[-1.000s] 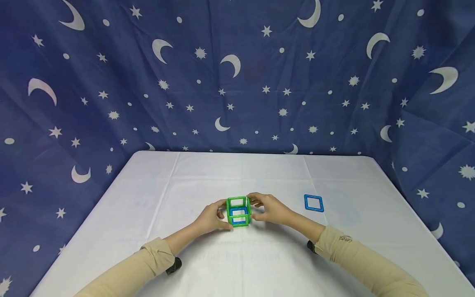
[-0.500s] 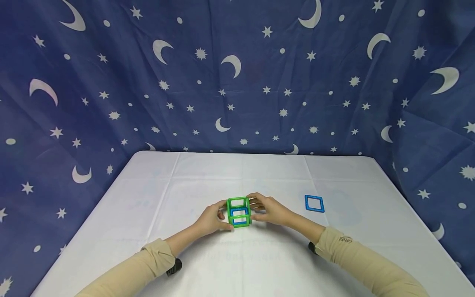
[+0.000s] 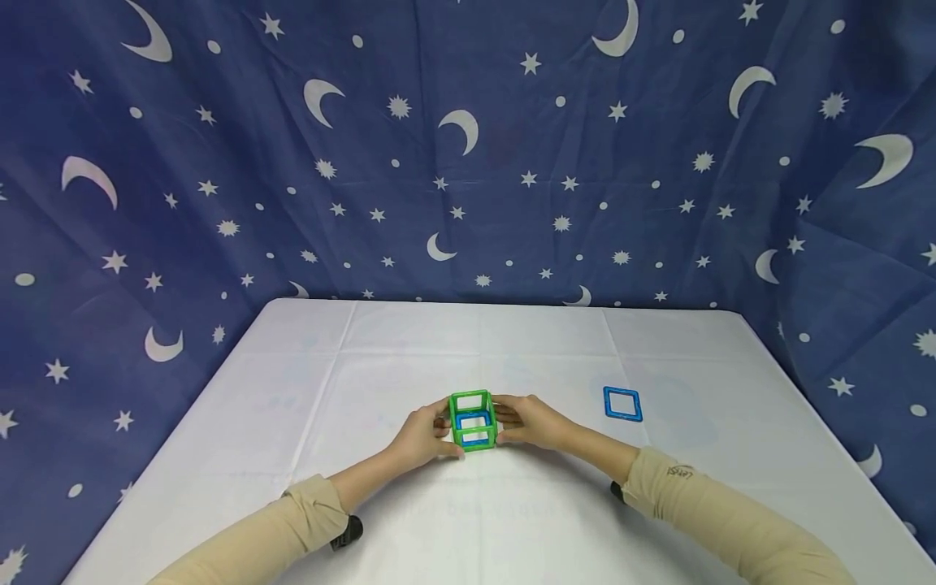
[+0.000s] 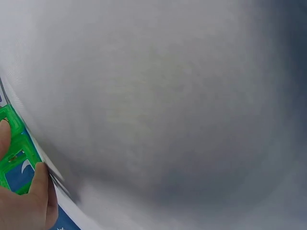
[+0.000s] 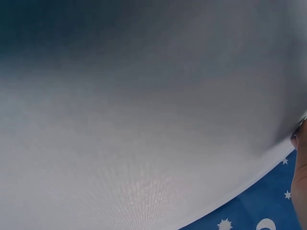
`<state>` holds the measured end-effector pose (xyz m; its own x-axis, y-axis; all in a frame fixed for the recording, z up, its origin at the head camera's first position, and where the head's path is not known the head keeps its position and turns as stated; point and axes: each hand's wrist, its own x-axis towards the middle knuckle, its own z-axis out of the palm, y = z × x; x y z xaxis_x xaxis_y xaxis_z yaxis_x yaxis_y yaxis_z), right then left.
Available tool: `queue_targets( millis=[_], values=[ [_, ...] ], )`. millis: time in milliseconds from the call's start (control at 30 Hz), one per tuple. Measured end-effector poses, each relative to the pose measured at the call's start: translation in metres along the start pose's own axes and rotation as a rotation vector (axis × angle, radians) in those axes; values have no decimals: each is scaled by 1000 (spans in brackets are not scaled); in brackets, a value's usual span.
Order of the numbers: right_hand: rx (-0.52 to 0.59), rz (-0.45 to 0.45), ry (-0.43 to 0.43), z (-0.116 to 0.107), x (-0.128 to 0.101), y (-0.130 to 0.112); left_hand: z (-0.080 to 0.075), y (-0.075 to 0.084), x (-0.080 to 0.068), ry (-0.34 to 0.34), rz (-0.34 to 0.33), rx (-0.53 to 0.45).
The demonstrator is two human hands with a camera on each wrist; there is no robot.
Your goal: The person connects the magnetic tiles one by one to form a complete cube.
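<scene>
A small box of magnetic tiles (image 3: 475, 430), green squares round the sides and blue at the bottom, stands on the white table in the head view. My left hand (image 3: 422, 435) holds its left side, thumb at the near corner and fingers further back. On the opposite side my right hand (image 3: 537, 421) grips the box between thumb and fingers. The left wrist view catches green tiles (image 4: 24, 143) with fingertips on their edges. Only a sliver of the right hand (image 5: 301, 167) shows in the right wrist view, where the box is out of sight.
To the right of the box, a single blue square magnetic tile (image 3: 624, 418) lies flat on the table. White cloth (image 3: 409, 341) covers the tabletop. Behind it hangs a dark blue curtain (image 3: 512, 138) with moons and stars.
My right fingers have come down a little along the box's right side. The left hand keeps its hold, and the whole head view has shifted slightly.
</scene>
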<state>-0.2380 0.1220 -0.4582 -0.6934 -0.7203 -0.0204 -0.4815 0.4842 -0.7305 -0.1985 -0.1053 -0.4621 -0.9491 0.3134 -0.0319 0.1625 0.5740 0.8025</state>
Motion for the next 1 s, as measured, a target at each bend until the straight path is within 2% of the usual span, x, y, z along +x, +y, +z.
queue_targets(
  millis=[300,567,633,800,867,1000],
  values=[
    [14,17,21,-1,1,-3,2,0,1,11,-19,-54],
    [56,34,33,-12,0,-13,-2,0,1,-82,-59,-136],
    [63,84,55,-13,3,-18,-4,0,1,-89,-55,-136],
    [-24,281,90,-7,17,-36,-4,1,1,-54,-25,-116],
    [-51,327,79,-5,21,-40,-3,2,1,-43,-14,-100],
    [4,368,68,-6,23,-41,-2,4,2,-34,-21,-82]
  ],
)
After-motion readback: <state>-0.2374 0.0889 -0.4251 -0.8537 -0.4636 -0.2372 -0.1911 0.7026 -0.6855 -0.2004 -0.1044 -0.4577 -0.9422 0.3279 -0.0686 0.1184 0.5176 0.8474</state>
